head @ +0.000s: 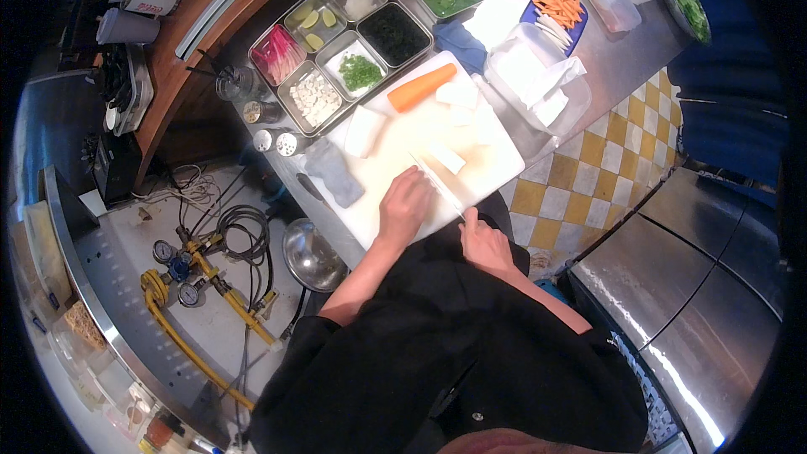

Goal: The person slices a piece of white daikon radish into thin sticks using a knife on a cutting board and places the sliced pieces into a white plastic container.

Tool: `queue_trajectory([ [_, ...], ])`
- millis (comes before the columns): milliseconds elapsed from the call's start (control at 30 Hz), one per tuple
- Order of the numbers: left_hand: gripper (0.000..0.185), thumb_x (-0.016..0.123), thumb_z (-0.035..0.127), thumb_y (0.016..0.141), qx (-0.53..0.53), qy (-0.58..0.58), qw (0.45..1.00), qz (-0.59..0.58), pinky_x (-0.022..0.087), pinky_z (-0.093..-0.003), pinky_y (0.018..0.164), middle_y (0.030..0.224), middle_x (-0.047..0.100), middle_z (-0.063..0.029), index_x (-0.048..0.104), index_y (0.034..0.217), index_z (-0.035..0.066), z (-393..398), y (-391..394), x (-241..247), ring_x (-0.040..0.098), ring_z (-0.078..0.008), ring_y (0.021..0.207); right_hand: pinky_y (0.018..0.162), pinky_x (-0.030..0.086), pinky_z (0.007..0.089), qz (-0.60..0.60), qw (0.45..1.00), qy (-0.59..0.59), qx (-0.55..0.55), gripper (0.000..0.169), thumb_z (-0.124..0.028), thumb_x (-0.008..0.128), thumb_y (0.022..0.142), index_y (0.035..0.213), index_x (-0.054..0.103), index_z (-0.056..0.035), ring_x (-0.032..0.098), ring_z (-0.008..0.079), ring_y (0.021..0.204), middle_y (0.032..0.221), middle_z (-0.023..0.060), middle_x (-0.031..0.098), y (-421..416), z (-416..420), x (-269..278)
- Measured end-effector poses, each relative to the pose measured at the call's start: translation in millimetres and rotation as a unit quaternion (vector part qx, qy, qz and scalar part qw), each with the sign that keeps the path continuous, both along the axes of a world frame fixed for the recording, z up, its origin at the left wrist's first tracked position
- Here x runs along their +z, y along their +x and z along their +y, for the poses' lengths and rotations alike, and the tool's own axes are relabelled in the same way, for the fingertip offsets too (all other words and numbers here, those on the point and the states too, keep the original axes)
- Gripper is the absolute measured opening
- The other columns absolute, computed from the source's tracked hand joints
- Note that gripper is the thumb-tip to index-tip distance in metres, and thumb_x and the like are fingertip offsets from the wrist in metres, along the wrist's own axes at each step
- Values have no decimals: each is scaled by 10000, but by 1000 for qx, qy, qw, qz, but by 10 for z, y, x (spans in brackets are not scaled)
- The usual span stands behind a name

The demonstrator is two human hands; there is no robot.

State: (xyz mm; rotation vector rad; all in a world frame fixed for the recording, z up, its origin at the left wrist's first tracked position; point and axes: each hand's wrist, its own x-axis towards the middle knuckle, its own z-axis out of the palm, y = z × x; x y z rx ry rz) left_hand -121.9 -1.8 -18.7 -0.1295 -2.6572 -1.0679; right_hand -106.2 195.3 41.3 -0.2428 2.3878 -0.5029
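Observation:
My right hand [484, 241] is closed around the handle of a kitchen knife [440, 188], whose blade lies over a white cutting board [372, 221]. Left of the blade, my left hand [406, 205] rests with bent fingers at a pale piece; whether it grips it is hard to tell. Just right of the blade lies a white vegetable piece [447, 158]. Farther up the board are a peeled carrot [421, 88], a thick white vegetable chunk [364, 131] and more white pieces [456, 96].
Metal containers hold diced white cubes [315, 99], chopped green herbs [359, 72] and lime wedges [310, 19]. A grey cloth [334, 173] lies at the board's left edge, near shakers [287, 144]. To the right stand a plastic tub [577, 98] and a blue tray [577, 38] with carrot sticks.

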Motion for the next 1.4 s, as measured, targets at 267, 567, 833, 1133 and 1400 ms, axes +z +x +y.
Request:
queue_trajectory([
  [267, 149, 790, 9, 800, -1, 3, 1000, -1, 604, -405, 917, 1095, 732, -150, 765, 946, -4, -3, 9, -19, 707, -333, 1130, 685, 541, 631, -26, 1000, 7, -14, 253, -242, 516, 1068, 1151, 401, -33, 681, 535, 786, 894, 312, 678, -8, -26, 6],
  [567, 160, 778, -1, 795, 3, -2, 1000, 1, 605, -398, 916, 1098, 731, -147, 763, 955, -9, -5, 11, -31, 705, -327, 1139, 606, 567, 575, 36, 999, 18, 27, 238, -250, 476, 1090, 1134, 421, -23, 704, 479, 697, 798, 284, 662, 10, 1, -44],
  [833, 166, 761, -8, 795, 1, -1, 1000, -9, 611, -394, 910, 1087, 735, -135, 763, 961, -6, -3, 22, -70, 711, -322, 1140, 601, 568, 580, 28, 999, 4, 31, 227, -250, 454, 1094, 1127, 421, -28, 705, 488, 707, 758, 286, 654, 9, 32, -151],
  [1133, 138, 733, -24, 788, -10, -27, 1000, -3, 612, -396, 905, 1091, 736, -131, 746, 923, 1, -27, -18, -31, 714, -318, 1131, 629, 570, 590, 32, 999, -3, 33, 160, -133, 430, 1027, 1138, 409, -20, 700, 509, 714, 792, 310, 656, 47, 27, -219],
  [1400, 170, 758, -19, 784, -14, -47, 999, -1, 608, -402, 923, 1079, 756, -127, 765, 949, 21, -44, 28, -125, 720, -313, 1134, 739, 541, 655, -12, 1000, 15, 12, 227, -245, 452, 1077, 1171, 412, -43, 694, 553, 822, 863, 339, 683, -15, -22, -342],
])
